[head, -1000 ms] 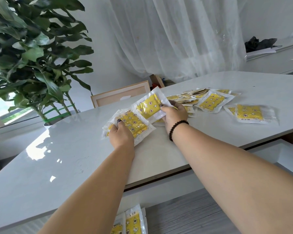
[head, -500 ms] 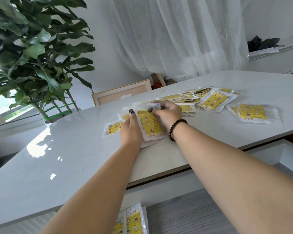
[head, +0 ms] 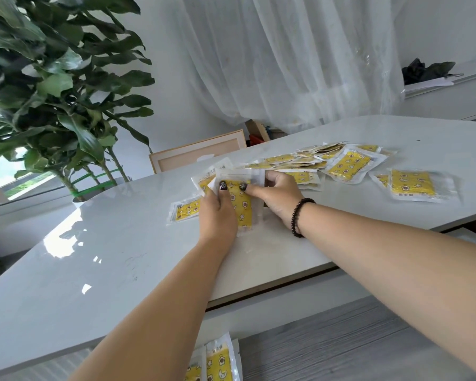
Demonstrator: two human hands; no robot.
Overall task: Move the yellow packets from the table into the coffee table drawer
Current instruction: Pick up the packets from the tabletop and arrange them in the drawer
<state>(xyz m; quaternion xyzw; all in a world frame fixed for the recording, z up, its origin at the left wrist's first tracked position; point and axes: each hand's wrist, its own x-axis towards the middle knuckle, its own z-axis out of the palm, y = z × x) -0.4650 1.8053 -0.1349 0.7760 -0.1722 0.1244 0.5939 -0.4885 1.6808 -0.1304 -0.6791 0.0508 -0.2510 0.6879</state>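
Note:
A small stack of yellow packets [head: 242,204] stands on edge on the white table [head: 94,265], held between both hands. My left hand [head: 217,213] grips its left side with the thumb on the front. My right hand [head: 279,193] grips its right side, thumb also on the front. One packet [head: 186,210] lies flat just left of my left hand. A loose pile of packets [head: 313,160] lies behind my right hand, and two more [head: 412,185] lie to the far right. Below the table's front edge, several packets [head: 217,364] stand in what looks like the drawer.
A large leafy plant [head: 52,86] stands at the table's left far side. A framed board [head: 198,152] leans behind the table. White curtains hang at the back, and a white cabinet [head: 451,97] with a dark bag stands at the right.
My hands have come together. The packets that each hand held apart are now gathered into one stack standing between them. One packet was left lying flat at the left.

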